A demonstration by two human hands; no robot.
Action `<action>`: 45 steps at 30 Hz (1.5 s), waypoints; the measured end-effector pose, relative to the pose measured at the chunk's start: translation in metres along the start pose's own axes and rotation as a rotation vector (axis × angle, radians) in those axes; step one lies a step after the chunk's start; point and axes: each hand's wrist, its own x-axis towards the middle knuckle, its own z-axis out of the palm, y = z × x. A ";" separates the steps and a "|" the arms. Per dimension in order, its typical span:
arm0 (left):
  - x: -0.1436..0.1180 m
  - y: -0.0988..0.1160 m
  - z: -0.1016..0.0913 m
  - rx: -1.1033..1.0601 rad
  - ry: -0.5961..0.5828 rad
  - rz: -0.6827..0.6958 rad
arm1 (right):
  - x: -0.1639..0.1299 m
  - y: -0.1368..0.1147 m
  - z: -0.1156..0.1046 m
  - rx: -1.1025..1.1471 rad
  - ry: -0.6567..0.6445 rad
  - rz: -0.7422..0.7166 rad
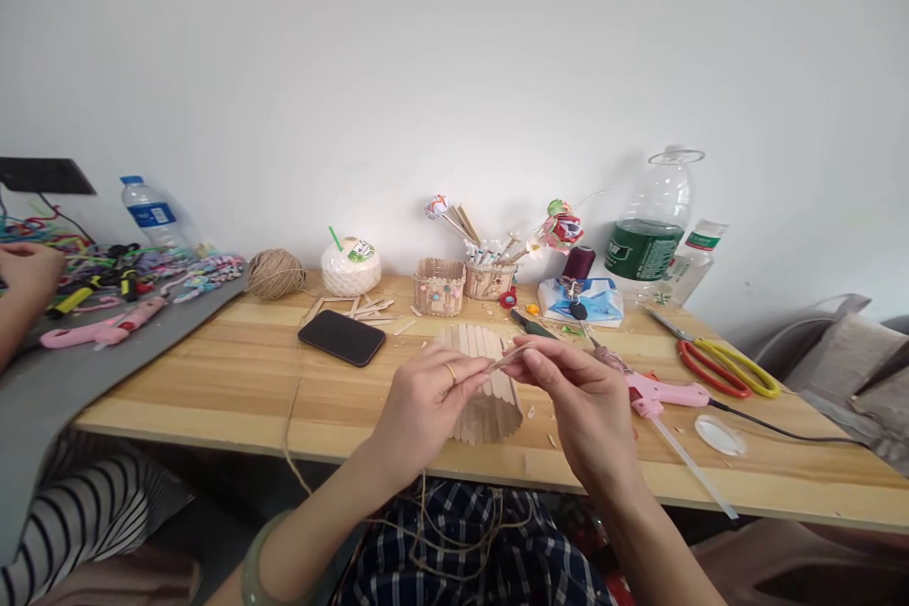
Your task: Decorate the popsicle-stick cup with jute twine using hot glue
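Observation:
Both hands are raised over the front of the table, fingertips pinched close together. Between them runs a short length of jute twine (507,359), strands side by side; its exact ends are hidden by fingers. My left hand (430,402), wearing a ring, pinches it from the left. From the right, my right hand (586,398) grips it between thumb and fingers. Just behind and below the hands, a curved piece made of flat wooden sticks (475,417) rests on the table, partly covered. Loose twine (447,544) trails in loops over my lap.
A pink glue gun (664,395) with a cord and scissors (728,367) lie right. A phone (342,337), twine ball (276,274) and stick-built boxes (438,288) stand farther back. A large bottle (646,237) is by the wall. Another person's hand (28,279) is far left.

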 end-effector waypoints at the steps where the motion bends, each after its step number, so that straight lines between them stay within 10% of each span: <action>1: 0.000 0.001 0.000 0.004 -0.006 -0.016 | 0.000 -0.001 0.001 0.002 -0.014 0.001; 18: -0.008 0.003 -0.004 0.131 0.080 0.162 | 0.006 -0.020 0.016 0.299 -0.229 0.380; 32: -0.017 0.000 -0.002 -0.266 -0.137 -0.303 | 0.012 -0.025 0.021 0.173 -0.300 0.400; 45: -0.024 0.013 0.010 -0.709 -0.032 -0.682 | -0.001 -0.017 0.034 0.366 -0.177 0.350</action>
